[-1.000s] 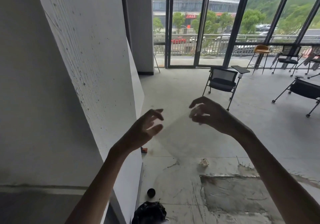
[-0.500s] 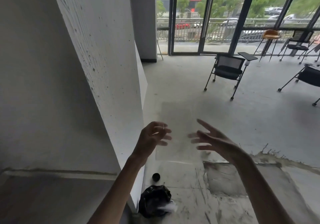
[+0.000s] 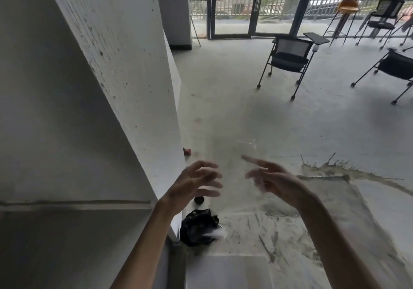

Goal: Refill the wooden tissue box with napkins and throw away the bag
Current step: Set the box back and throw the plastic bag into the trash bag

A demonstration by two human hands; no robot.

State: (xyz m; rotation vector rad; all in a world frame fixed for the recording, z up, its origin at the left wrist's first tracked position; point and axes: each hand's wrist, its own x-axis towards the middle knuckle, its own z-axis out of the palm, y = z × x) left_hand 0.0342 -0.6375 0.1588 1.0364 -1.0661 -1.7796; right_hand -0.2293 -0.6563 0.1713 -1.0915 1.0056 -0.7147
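Note:
A clear, almost invisible plastic bag (image 3: 234,154) hangs in the air between my two hands, and its top corner glints above my right fingers. My left hand (image 3: 194,183) is at the bag's left edge with fingers spread. My right hand (image 3: 274,181) is at its right edge, fingers stretched out and blurred. Neither hand visibly grips the bag. On the floor below my left hand lies a black rubbish bag (image 3: 196,226) with something white at its mouth. The wooden tissue box is out of view.
A tilted white concrete pillar (image 3: 134,87) fills the left, its corner beside my left wrist. A small black round lid (image 3: 199,200) and a red scrap (image 3: 187,151) lie at its foot. Black chairs (image 3: 288,58) stand far right, before glass doors.
My view has tipped down towards the floor. Both hands have dropped lower and gone from pinching the clear bag's top edge to spread fingers. The black rubbish bag has come further into view.

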